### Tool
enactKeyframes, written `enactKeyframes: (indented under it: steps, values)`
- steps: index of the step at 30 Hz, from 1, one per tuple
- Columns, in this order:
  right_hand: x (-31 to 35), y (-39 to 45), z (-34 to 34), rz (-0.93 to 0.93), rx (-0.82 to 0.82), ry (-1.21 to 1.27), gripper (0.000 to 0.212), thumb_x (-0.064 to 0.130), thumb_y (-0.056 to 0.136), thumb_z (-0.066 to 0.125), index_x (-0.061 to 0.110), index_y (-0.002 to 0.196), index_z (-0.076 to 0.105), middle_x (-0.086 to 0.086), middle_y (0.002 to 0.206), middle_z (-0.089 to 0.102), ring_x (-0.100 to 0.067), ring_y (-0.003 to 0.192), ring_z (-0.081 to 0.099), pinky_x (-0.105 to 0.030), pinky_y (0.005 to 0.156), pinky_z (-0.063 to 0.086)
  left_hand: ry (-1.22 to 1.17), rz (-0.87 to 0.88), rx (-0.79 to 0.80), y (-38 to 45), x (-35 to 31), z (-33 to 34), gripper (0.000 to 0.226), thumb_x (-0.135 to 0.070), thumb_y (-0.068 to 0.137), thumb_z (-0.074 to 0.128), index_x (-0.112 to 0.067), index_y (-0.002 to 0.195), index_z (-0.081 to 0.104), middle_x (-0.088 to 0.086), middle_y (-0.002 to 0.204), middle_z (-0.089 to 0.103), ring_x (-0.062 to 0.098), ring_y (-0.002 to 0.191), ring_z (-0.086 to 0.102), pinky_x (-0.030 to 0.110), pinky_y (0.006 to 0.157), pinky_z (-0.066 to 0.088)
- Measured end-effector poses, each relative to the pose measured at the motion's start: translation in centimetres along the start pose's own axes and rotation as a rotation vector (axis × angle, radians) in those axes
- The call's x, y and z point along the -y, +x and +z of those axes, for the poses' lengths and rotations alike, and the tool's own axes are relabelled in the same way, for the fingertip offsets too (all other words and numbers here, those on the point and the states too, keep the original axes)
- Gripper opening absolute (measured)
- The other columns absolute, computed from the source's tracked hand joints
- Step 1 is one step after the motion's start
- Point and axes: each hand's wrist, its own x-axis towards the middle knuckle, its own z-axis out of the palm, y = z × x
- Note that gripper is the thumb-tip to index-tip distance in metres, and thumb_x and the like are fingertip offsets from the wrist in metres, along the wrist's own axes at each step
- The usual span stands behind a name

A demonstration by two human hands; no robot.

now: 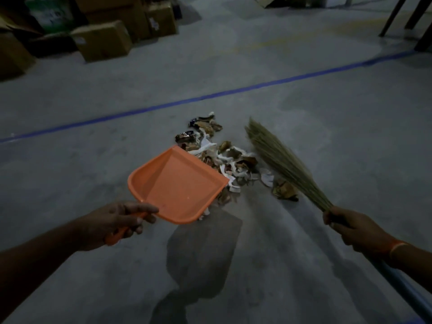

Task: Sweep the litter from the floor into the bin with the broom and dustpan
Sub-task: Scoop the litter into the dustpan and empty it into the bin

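Centrally, a litter pile (pixel 224 157) of torn paper and wrappers is spread on the concrete floor (pixel 304 230). An orange dustpan (pixel 177 183) is held just left of the pile by the left hand (pixel 117 222), its grip curled round the handle. Right of the pile, a grass broom (pixel 282 164) is clenched by the right hand (pixel 353 228). Beyond the pile, a blue line (pixel 210 97) and cardboard boxes (pixel 102 40) are seen.

Brown cardboard boxes (pixel 102 40) are stacked at the far left on the grey concrete floor (pixel 304 113). A blue line (pixel 210 96) runs across it. Dark furniture legs (pixel 395 16) stand at the far right.
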Motion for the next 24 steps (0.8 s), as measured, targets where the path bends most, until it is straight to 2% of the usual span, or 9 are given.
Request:
enactKeyframes:
  steps: [5,8,9,11,13,20,22,23,24]
  values:
    - [-2.7,-1.6,2.1,0.057,-0.093,0.039,0.021,0.013,0.098,0.053,0.030,0.094,0.065,-0.005,0.083,0.066,-0.023,0.055,0.056,-0.030,0.047,0.046,0.003,-0.001,0.000,-1.6,5.5,-3.2,0.080,-0.034,0.048,0.098,-0.013,0.120,0.072,0.019,0.115,0.069,0.020,0.072,0.058,0.023,0.055,0.047]
    - [-3.5,-2.8,3.0,0.121,-0.065,0.039,0.019,0.016,0.100,0.052,0.030,0.097,0.064,-0.006,0.086,0.066,-0.025,0.058,0.058,-0.030,0.048,0.047,0.011,-0.031,-0.028,-2.4,8.1,-4.2,0.058,-0.020,0.060,0.090,-0.014,0.116,0.075,0.024,0.117,0.066,0.022,0.071,0.059,0.024,0.054,0.047]
    - [-3.6,-3.0,3.1,0.141,-0.056,0.046,0.018,0.016,0.100,0.051,0.029,0.097,0.064,-0.008,0.086,0.066,-0.025,0.058,0.058,-0.030,0.049,0.046,0.012,-0.033,-0.031,-2.6,8.9,-4.4,0.058,-0.021,0.060,0.090,-0.014,0.116,0.075,0.025,0.118,0.066,0.022,0.072,0.059,0.024,0.054,0.047]
    - [-3.7,-3.4,3.4,0.162,-0.037,0.057,0.017,0.016,0.100,0.050,0.027,0.096,0.063,-0.013,0.086,0.065,-0.024,0.058,0.056,-0.029,0.049,0.045,0.046,-0.029,-0.035,-2.9,10.3,-4.9,0.075,-0.038,0.049,0.098,-0.015,0.117,0.075,0.022,0.117,0.068,0.024,0.073,0.059,0.025,0.055,0.047]
    - [-3.8,-3.3,4.0,0.181,-0.030,0.065,0.017,0.016,0.100,0.050,0.026,0.095,0.063,-0.014,0.086,0.064,-0.023,0.057,0.054,-0.028,0.047,0.044,0.061,-0.032,-0.033,-2.9,11.1,-5.4,0.082,-0.046,0.044,0.098,-0.016,0.117,0.075,0.019,0.116,0.069,0.024,0.074,0.058,0.025,0.056,0.047]
    - [-3.1,-1.7,7.5,0.213,0.033,0.089,0.015,0.013,0.098,0.051,0.022,0.093,0.062,-0.021,0.089,0.062,-0.021,0.052,0.049,-0.030,0.048,0.042,0.006,-0.096,-0.068,-4.6,14.7,-7.6,0.081,-0.041,0.048,0.098,-0.013,0.120,0.073,0.018,0.116,0.069,0.024,0.075,0.058,0.025,0.057,0.046]
    - [-2.2,-1.1,8.0,0.173,0.050,0.059,0.016,0.013,0.098,0.051,0.024,0.093,0.062,-0.020,0.089,0.063,-0.020,0.053,0.051,-0.029,0.047,0.043,-0.019,-0.141,-0.065,-4.9,15.6,-8.3,0.051,-0.024,0.072,0.089,-0.013,0.119,0.074,0.021,0.117,0.068,0.025,0.074,0.058,0.026,0.057,0.045]
    - [-1.6,-0.7,8.0,0.144,0.066,0.034,0.016,0.014,0.098,0.051,0.025,0.094,0.062,-0.018,0.088,0.064,-0.019,0.054,0.052,-0.028,0.046,0.044,-0.031,-0.152,-0.066,-5.0,16.0,-8.4,0.033,-0.008,0.085,0.075,-0.013,0.118,0.074,0.022,0.118,0.067,0.025,0.074,0.057,0.026,0.057,0.044]
    - [-1.0,-0.3,8.1,0.115,0.086,0.003,0.017,0.014,0.098,0.051,0.026,0.094,0.061,-0.016,0.086,0.065,-0.018,0.054,0.053,-0.027,0.046,0.045,-0.031,-0.155,-0.074,-5.0,16.2,-8.4,0.033,0.004,0.092,0.062,-0.012,0.118,0.074,0.022,0.117,0.067,0.025,0.073,0.057,0.026,0.056,0.044]
